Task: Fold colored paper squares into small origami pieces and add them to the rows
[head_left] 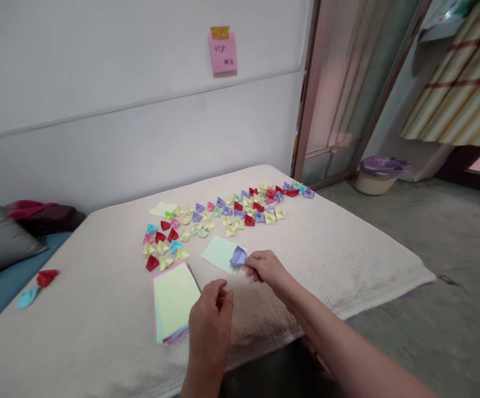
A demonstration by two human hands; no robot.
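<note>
My right hand [267, 267] pinches one end of a purple folded paper boat [238, 256] between thumb and fingers. The boat is held over a pale green paper sheet [219, 253] lying on the cloth. Loosely curled, my left hand [213, 309] has a small gap between thumb and fingers, and nothing shows in it. It is near the right edge of a stack of coloured paper [176, 301], with a pale yellow sheet on top. Many small folded paper boats [249, 220] in red, yellow, purple, pink, green and blue spread in a curved band beyond my hands.
A cream cloth [111, 309] covers the surface. Red [46, 277] and blue [27, 297] paper boats lie apart at the left, near a grey pillow [3, 237]. A pink note [223, 55] is taped to the wall. A lined bin [379, 176] stands on the floor.
</note>
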